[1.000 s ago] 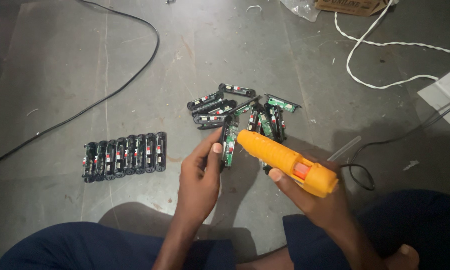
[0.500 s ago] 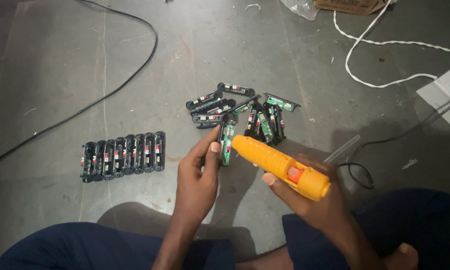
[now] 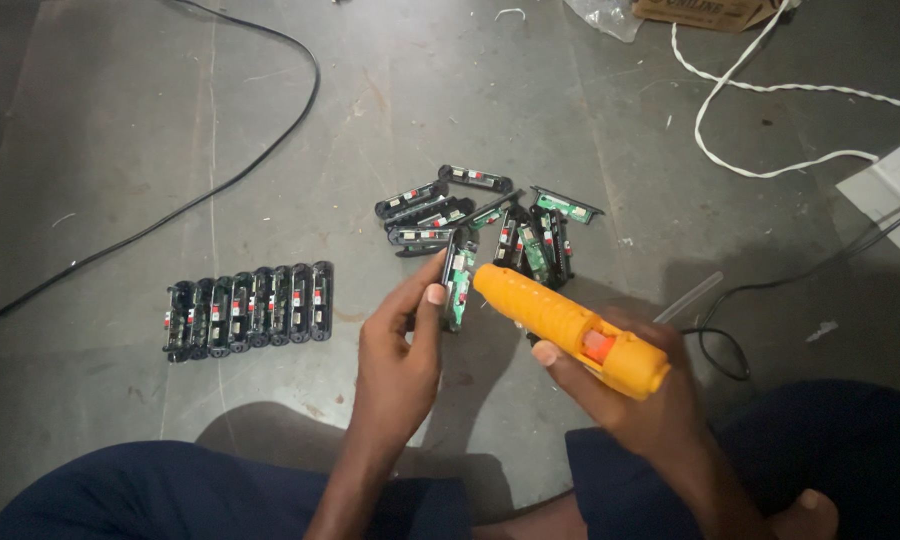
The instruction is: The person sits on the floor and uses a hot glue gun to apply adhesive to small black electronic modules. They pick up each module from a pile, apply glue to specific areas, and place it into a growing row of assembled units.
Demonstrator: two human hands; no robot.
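Overhead, the left hand (image 3: 395, 345) pinches a small circuit board (image 3: 459, 275) upright, likely so its edge meets the nozzle of the orange glue gun (image 3: 570, 328) clasped by the right hand (image 3: 640, 400); just beyond lies a loose board pile (image 3: 485, 220).

Two hands: left hand (image 3: 395, 355), right hand (image 3: 640, 405). One orange glue gun (image 3: 570, 325). One small circuit module (image 3: 459, 275) held. Eight modules in the neat row (image 3: 248, 308). Roughly nine or ten in the loose pile (image 3: 490, 220), overlap hiding exact count. One black cable (image 3: 220, 185), one white cord (image 3: 760, 95).
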